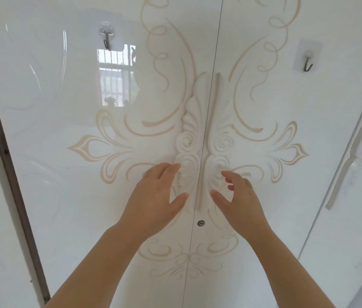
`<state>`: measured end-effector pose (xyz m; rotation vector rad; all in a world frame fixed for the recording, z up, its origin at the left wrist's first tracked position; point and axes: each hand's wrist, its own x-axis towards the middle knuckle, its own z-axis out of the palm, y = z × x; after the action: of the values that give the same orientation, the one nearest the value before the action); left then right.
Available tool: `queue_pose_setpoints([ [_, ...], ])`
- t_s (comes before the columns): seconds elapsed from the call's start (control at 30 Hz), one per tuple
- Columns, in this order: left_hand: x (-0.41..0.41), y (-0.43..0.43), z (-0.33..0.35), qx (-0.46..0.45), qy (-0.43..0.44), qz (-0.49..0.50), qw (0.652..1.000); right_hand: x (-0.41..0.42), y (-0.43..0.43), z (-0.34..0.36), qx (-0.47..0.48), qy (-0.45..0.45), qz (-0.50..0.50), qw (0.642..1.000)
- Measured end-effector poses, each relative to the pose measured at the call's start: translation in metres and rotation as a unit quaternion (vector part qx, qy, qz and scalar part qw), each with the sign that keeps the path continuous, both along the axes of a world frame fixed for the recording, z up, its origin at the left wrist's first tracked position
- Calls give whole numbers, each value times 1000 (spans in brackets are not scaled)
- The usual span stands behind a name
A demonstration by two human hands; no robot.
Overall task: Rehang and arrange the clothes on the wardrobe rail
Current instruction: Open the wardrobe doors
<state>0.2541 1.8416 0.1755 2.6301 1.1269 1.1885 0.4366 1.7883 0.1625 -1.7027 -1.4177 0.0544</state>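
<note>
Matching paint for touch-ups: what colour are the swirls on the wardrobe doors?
Pale beige swirls on glossy white doors; head view.

A single wide-angle view from a camera worn on the person's head. It faces two closed white wardrobe doors (75,185) from close by, angled forward and down, so the doors narrow toward the bottom of the frame. The seam between them runs just right of centre. Both forearms enter from the bottom edge; the left hand (153,196) and right hand (242,201) sit mid-frame. A left hook (107,42) and a right hook (308,64) mark the upper part. A dark frame strip (4,152) slants down the left edge, and a neighbouring door's long handle (353,152) slants down the right.
</note>
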Motion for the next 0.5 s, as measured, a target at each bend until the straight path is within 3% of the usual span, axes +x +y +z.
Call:
queue_pose_setpoints([
  [0.13,17,27,29,134,-18,8,991,4,20,36,93,5,-21,995],
  [0.23,31,53,43,206,14,10,978,3,36,55,132,23,-25,991],
  [0.4,44,99,43,278,94,-11,956,-3,67,69,130,55,-84,986],
  [0.5,46,113,36,309,92,-28,946,-7,78,71,130,70,-129,981],
])
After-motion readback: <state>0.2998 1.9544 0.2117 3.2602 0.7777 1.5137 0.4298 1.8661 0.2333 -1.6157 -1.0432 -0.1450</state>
